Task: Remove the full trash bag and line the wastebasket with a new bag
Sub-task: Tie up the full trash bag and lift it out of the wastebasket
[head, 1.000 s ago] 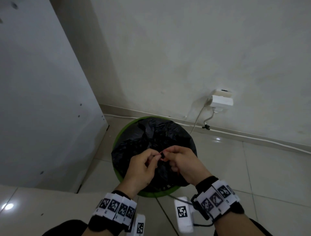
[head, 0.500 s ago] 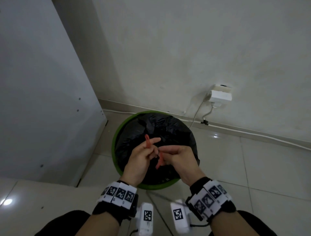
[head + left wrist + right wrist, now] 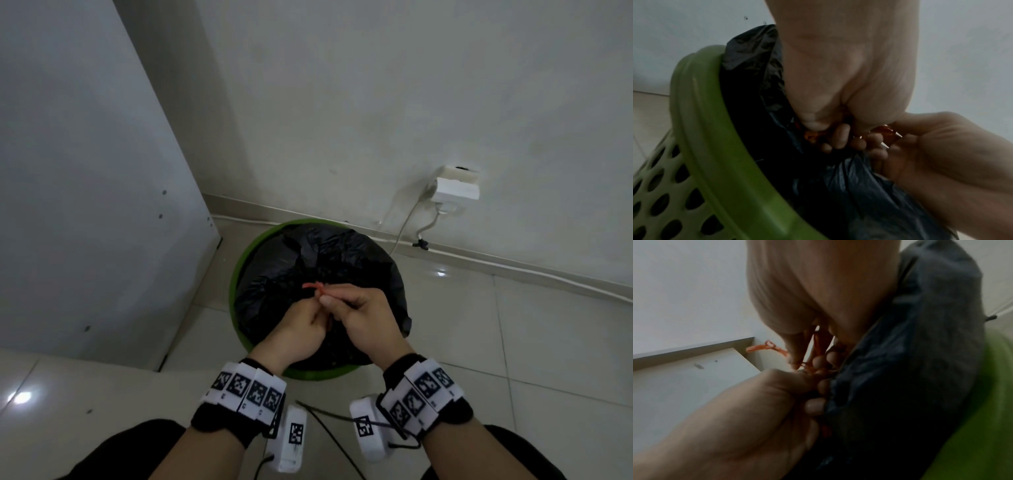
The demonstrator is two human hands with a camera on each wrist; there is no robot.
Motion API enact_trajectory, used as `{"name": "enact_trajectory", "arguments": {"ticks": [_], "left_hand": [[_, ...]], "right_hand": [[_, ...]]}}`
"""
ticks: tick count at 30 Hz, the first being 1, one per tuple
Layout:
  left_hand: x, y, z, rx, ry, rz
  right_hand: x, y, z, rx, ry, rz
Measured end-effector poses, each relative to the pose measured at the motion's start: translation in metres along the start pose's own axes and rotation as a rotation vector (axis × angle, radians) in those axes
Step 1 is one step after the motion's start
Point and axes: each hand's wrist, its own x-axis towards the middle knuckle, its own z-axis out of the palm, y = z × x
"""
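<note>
A round green wastebasket (image 3: 236, 270) with a perforated wall (image 3: 663, 194) stands on the floor by the wall. A full black trash bag (image 3: 329, 253) fills it, its top gathered. Both hands meet just above the bag's middle. My left hand (image 3: 301, 325) and my right hand (image 3: 363, 308) both pinch the bag's red drawstring (image 3: 313, 286), fingers curled round its strands. A loose red end (image 3: 764, 348) sticks out to the left past my right thumb. The knot area itself is hidden between the fingers.
A white cabinet panel (image 3: 85, 205) stands close on the left of the basket. A white wall socket with a plug and cable (image 3: 455, 188) sits at the right on the back wall. Tiled floor (image 3: 513, 342) spreads to the right.
The hands have drawn closer together over the bag. The red drawstring, held upright by my left fingers before, now pokes out sideways above the joined fingertips.
</note>
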Motion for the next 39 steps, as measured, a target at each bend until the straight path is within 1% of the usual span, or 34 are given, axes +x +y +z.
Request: {"name": "enact_trajectory", "arguments": {"ticks": [2,4,6,9,11,15,17,19,21,22,24,26,28,31,34,36,38,39], "left_hand": [[-0.001,0.000,0.005,0.036,0.029,-0.007],[-0.006,0.000,0.007,0.093,0.108,0.021],[-0.012,-0.004,0.004,0.151,0.207,0.066],[-0.016,-0.011,-0.005,0.211,0.347,0.201],[-0.016,-0.012,-0.009,0.187,0.424,0.236],[-0.013,-0.014,-0.011,0.089,0.521,0.199],[-0.011,-0.016,-0.010,0.047,0.539,0.221],[-0.010,-0.014,-0.011,0.000,0.555,0.230],[-0.010,-0.012,-0.011,-0.031,0.569,0.218],[-0.010,-0.011,-0.011,-0.045,0.553,0.205],[-0.011,-0.012,-0.010,-0.106,0.453,0.139],[-0.012,-0.013,-0.009,-0.140,0.344,0.089],[-0.014,-0.015,-0.008,-0.125,0.297,0.106],[-0.016,-0.016,-0.008,-0.100,0.345,0.146],[-0.021,-0.017,-0.018,-0.037,0.409,0.159],[-0.027,-0.015,-0.028,0.025,0.430,0.180],[-0.035,-0.017,-0.042,0.071,0.435,0.176],[-0.040,-0.018,-0.051,0.080,0.436,0.147]], "right_hand": [[0.003,-0.002,0.005,0.059,0.153,0.113],[0.007,-0.004,0.006,0.049,0.242,0.186],[0.010,-0.004,0.004,-0.014,0.269,0.226],[0.010,-0.003,-0.001,-0.119,0.249,0.245],[0.009,-0.004,-0.004,-0.226,0.151,0.238],[0.008,-0.007,-0.008,-0.445,-0.157,0.182],[0.009,-0.009,-0.011,-0.444,-0.300,0.198],[0.011,-0.013,-0.013,-0.386,-0.427,0.247],[0.014,-0.017,-0.017,-0.336,-0.515,0.279],[0.015,-0.018,-0.018,-0.324,-0.544,0.279],[0.016,-0.020,-0.021,-0.313,-0.566,0.276],[0.016,-0.019,-0.021,-0.286,-0.527,0.275],[0.016,-0.016,-0.020,-0.177,-0.444,0.302],[0.013,-0.010,-0.015,-0.043,-0.358,0.350],[0.011,-0.008,-0.015,0.014,-0.268,0.422],[0.011,-0.008,-0.024,-0.079,-0.202,0.426],[0.014,-0.008,-0.041,-0.338,-0.152,0.349],[0.016,-0.010,-0.051,-0.485,-0.134,0.293]]}}
